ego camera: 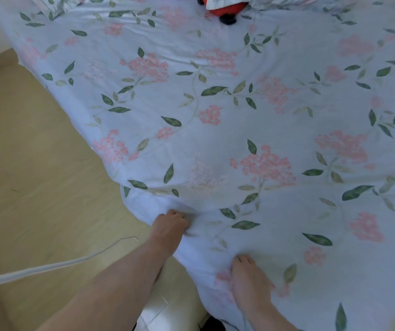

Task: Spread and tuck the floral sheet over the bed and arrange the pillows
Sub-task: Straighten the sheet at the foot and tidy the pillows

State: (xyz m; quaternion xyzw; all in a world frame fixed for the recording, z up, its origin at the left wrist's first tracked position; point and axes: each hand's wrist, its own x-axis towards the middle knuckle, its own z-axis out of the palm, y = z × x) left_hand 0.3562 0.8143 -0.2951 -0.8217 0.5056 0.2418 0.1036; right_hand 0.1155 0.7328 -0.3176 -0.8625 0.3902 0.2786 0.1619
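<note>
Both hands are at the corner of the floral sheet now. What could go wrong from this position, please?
1. The left hand bunches the floral sheet at the corner, while the right hand rests on it further in; an uneven pull may skew the sheet or leave creases.
2. A red object lies on the sheet at the far end; a hard tug could shift it.
3. A white cord crosses the floor near the bed and might catch a foot.

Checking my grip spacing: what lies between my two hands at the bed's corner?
In the head view, only floral sheet lies between the left hand and the right hand: bare, slightly bunched fabric.
</note>
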